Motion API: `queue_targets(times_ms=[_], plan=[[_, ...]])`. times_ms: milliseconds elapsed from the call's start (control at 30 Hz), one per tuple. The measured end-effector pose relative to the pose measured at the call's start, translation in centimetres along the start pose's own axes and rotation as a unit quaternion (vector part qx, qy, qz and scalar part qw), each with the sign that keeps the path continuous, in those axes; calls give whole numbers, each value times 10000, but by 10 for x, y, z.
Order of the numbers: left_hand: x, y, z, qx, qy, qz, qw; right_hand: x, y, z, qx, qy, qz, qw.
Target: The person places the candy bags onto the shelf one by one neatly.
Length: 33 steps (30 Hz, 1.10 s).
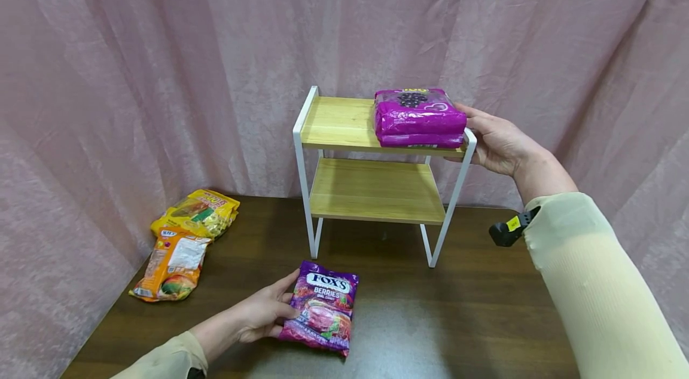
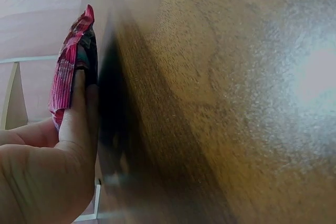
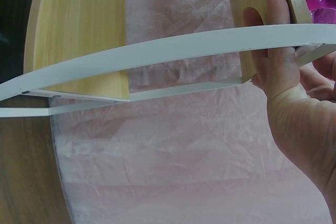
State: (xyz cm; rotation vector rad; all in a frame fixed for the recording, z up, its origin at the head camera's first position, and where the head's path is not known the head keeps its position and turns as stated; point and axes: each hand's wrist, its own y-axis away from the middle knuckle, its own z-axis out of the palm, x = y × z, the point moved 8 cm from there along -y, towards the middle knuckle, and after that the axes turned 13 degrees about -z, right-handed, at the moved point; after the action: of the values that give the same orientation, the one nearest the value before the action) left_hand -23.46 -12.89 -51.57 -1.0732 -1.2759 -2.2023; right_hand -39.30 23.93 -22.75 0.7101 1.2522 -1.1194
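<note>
My left hand holds a purple Fox's Berries candy bag by its left side, thumb on top and fingers underneath. In the left wrist view the bag is edge-on, just above the tabletop with a dark shadow below. My right hand grips the right end of a two-tier wood and white metal shelf rack. Its digits pass under the top board in the right wrist view, while other fingers reach beside a magenta candy bag. That bag lies on the right part of the top board.
A yellow snack bag and an orange snack bag lie together at the left of the dark wooden table. The lower board sits beneath the top one. Pink curtains hang close behind the rack and at both sides.
</note>
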Motion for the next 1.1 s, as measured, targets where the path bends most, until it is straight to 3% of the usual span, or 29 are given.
queue_targets(times_ms=[567, 1100], plan=[[6, 17, -1, -267, 442, 56, 9986, 1, -2, 1, -81, -161, -32, 9998], [28, 46, 18, -467, 512, 234, 9973, 2, -1, 0, -78, -190, -22, 9998]])
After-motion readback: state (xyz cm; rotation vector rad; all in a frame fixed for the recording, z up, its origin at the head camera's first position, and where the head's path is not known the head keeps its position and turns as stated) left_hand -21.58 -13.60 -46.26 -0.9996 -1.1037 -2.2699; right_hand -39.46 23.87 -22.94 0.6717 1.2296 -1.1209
